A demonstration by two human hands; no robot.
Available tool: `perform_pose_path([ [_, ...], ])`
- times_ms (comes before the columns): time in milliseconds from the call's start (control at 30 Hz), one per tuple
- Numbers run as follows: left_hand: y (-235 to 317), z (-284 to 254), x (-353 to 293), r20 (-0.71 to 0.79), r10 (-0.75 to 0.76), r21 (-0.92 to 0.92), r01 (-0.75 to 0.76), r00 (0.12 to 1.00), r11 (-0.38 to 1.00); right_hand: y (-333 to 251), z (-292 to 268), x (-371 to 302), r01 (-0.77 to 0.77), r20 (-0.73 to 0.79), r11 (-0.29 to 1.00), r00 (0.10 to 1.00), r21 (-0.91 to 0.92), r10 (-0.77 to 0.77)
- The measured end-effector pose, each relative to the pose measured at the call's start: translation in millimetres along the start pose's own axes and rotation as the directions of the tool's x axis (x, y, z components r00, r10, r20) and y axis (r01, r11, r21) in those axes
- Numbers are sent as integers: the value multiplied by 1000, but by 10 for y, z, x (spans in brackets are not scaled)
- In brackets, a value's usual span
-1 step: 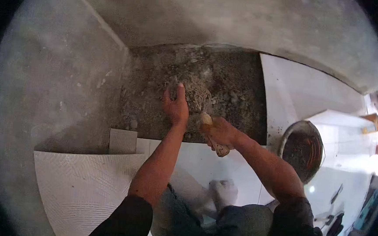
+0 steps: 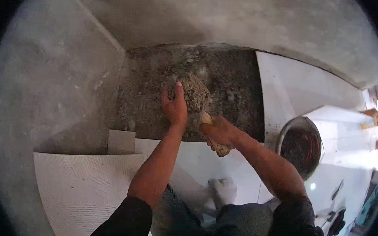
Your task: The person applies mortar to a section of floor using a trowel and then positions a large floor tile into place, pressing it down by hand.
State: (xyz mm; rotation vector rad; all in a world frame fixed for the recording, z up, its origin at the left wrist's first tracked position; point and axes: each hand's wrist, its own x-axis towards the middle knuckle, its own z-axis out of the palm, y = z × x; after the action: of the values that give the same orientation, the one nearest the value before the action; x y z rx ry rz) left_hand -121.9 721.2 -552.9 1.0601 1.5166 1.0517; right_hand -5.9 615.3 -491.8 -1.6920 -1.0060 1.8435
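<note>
My right hand (image 2: 221, 132) is wrapped round the wooden handle (image 2: 206, 118) of what looks like a trowel. Its blade is hidden under a heap of crumbly grey-brown mortar (image 2: 196, 93). At the left side of that heap is my left hand (image 2: 175, 107), cupped with its thumb and fingers apart, close against the mortar or touching it. Below both hands lies a bed of rough, dark mortar or rubble (image 2: 239, 84), in the corner between two bare walls.
White tiles (image 2: 283, 87) border the bed on the right and in front. A loose tile with ridged back (image 2: 83, 189) leans at left, near a small tile piece (image 2: 121, 142). A bucket (image 2: 301, 147) stands right, a white tile (image 2: 340, 114) behind it. Dark tools (image 2: 336, 222) lie lower right.
</note>
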Motion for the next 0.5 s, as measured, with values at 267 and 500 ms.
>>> perform_pose_path([
  [267, 360, 766, -1151, 240, 176, -175, -136, 955, 975, 336, -358, -1512, 19, -290, 997, 957, 75, 4],
  [500, 345, 1747, -2674, 394, 398, -326, -279, 829, 903, 1193, -650, -2838, -33, -640, 999, 768, 15, 35],
])
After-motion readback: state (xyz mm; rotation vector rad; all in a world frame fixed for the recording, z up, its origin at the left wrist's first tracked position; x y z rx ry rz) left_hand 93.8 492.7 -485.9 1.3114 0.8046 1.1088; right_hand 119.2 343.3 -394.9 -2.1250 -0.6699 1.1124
